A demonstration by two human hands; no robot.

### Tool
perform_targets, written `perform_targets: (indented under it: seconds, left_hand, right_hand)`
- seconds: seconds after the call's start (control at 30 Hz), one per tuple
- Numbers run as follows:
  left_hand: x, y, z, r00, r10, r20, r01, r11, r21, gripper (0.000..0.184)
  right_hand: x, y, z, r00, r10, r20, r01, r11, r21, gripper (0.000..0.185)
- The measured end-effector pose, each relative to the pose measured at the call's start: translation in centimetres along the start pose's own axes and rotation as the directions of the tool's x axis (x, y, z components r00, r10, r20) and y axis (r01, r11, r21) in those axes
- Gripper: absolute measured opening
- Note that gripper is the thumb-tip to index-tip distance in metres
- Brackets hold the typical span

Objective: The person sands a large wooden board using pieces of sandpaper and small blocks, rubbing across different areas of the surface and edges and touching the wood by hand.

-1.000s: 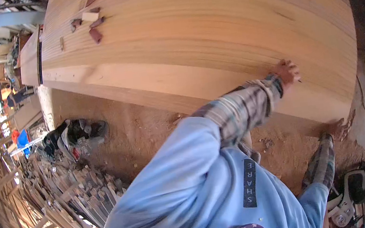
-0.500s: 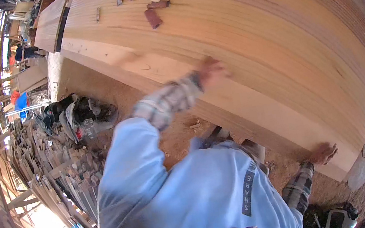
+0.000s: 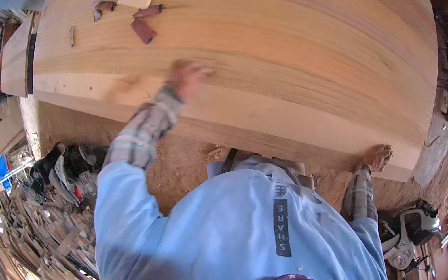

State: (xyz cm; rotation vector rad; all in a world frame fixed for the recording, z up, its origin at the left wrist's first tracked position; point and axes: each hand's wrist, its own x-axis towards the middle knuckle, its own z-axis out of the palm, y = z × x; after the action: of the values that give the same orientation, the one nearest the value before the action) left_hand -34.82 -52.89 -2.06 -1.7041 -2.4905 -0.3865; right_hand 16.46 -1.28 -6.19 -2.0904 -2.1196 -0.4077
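Observation:
A large pale wooden slab (image 3: 283, 68) with streaked grain lies in front of me. My left hand (image 3: 188, 79) is over its near side, close to or on the surface; motion smears the fingers, and I cannot make out anything in it. At the slab's near right edge rests my right hand (image 3: 377, 158), its fingers laid on the wood with nothing visible in them. Toward the far left of the slab lie several rolled reddish-brown pieces (image 3: 144, 32) that look like sandpaper. Beside them is a pale flat block (image 3: 134, 0). A small narrow object (image 3: 72, 36) lies farther left.
Many offcut sticks (image 3: 48, 233) are heaped on the floor at left. Dark bags or tools (image 3: 70, 167) sit between the heap and the slab. A white-and-black machine (image 3: 412, 234) stands at lower right. Another board (image 3: 17, 57) adjoins the slab's left end.
The view has turned, so the slab and the rolls sit farther left. My left hand stays blurred over the near side; my right hand stays at the near right edge.

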Motion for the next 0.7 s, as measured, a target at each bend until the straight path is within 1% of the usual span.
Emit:
perform_targets:
  seconds: [0.03,0.07,0.1,0.13,0.17,0.2,0.23,0.27,0.3,0.37,0.47,0.5,0.53,0.57,0.63,0.67,0.7]
  left_hand:
    - [-2.0,-3.7,-1.6,0.943,-0.238,0.233,0.253,0.967,-0.038,0.03]
    - [-2.1,-4.1,-1.8,0.945,-0.225,0.237,0.241,0.97,-0.039,0.03]
    - [-2.0,-4.3,-1.8,0.963,-0.217,0.163,0.226,0.973,-0.044,0.032]
    - [-0.7,-2.8,-1.6,0.98,-0.179,0.091,0.186,0.98,-0.077,0.033]
    - [0.6,-1.2,-1.5,0.99,-0.14,0.018,0.141,0.985,-0.104,0.034]
    - [3.9,3.3,-0.6,0.995,-0.081,-0.054,0.071,0.985,-0.156,0.035]
    - [5.9,6.1,1.5,0.994,0.012,-0.105,-0.022,0.996,-0.092,0.033]
    - [7.7,8.7,3.4,0.983,0.104,-0.15,-0.108,0.994,-0.019,0.032]
    - [9.9,11.1,4.4,0.99,0.127,-0.063,-0.138,0.966,-0.218,0.033]
    - [13.3,15.9,7.2,0.992,0.127,-0.022,-0.129,0.961,-0.244,0.037]
    - [14.6,17.6,8.4,0.989,0.151,0.0,-0.146,0.955,-0.258,0.041]
    - [13.0,15.5,7.1,0.981,0.185,-0.055,-0.192,0.958,-0.213,0.04]
    - [10.3,11.5,5.2,0.968,0.227,-0.108,-0.243,0.957,-0.161,0.04]
    - [7.0,7.4,5.0,0.989,0.14,-0.057,-0.146,0.979,-0.14,0.041]
    - [2.6,-0.6,0.8,0.996,0.085,0.023,-0.083,0.994,-0.078,0.033]
    - [1.3,-2.8,-1.3,0.998,0.063,0.027,-0.061,0.997,-0.048,0.023]
    - [0.1,-4.8,-2.2,0.997,0.027,0.076,-0.026,1.0,-0.011,0.025]
  right_hand:
    - [0.1,0.4,0.7,0.997,-0.05,-0.056,0.045,0.995,-0.09,0.052]
    - [0.1,0.5,0.7,0.998,-0.038,-0.052,0.033,0.995,-0.094,0.052]
    - [-0.1,0.4,0.2,0.999,-0.025,-0.04,0.024,0.999,-0.029,0.052]
    - [-0.4,-0.1,-0.4,0.999,-0.012,-0.029,0.013,0.999,0.036,0.053]
    - [-0.5,-0.2,-0.8,1.0,-0.006,-0.026,0.007,1.0,0.023,0.053]
    - [-0.6,-0.2,-1.3,1.0,-0.022,0.011,0.021,0.998,0.058,0.058]
    - [-0.5,-0.4,-1.6,0.998,-0.04,0.044,0.035,0.994,0.099,0.064]
    - [-0.3,-0.5,-1.8,0.998,-0.042,0.043,0.038,0.995,0.093,0.064]
    - [-0.3,-0.7,-1.9,0.998,-0.04,0.045,0.036,0.995,0.093,0.063]
    - [-0.8,-0.6,-2.2,0.998,-0.047,0.051,0.042,0.995,0.089,0.063]
    - [0.4,1.7,1.0,0.997,-0.072,0.038,0.068,0.993,0.092,0.06]
    - [0.7,2.4,2.0,0.996,-0.082,0.029,0.081,0.996,0.04,0.059]
    - [1.0,2.5,2.6,0.996,-0.085,0.021,0.085,0.996,-0.01,0.058]
    - [0.9,2.0,2.2,0.996,-0.083,0.02,0.083,0.997,-0.004,0.058]
    - [0.3,1.4,1.3,1.0,-0.025,-0.015,0.026,0.996,0.088,0.055]
    - [0.2,1.4,1.0,1.0,-0.019,-0.012,0.02,0.996,0.086,0.055]
    - [0.3,1.3,0.9,1.0,-0.014,0.018,0.013,0.998,0.054,0.055]
